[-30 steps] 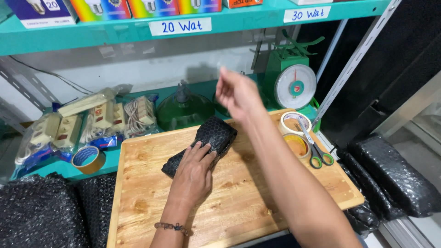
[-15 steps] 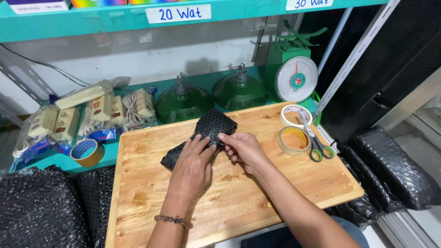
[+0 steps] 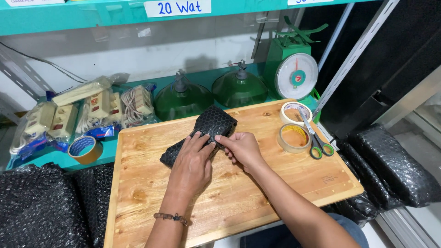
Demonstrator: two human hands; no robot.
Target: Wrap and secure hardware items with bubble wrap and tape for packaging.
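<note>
On wooden board (image 3: 257, 202), black bubble-wrapped parcel (image 3: 209, 126), left hand (image 3: 193, 160), right hand (image 3: 241, 148) pressing.

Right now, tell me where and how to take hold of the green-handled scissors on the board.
Take the scissors by the green loop handles, coming from above on the near side. They lie flat on the wooden board with the handles toward the person and free, while the blades point away and rest across the two tape rolls, which probably makes the blade end awkward to pinch.
</note>
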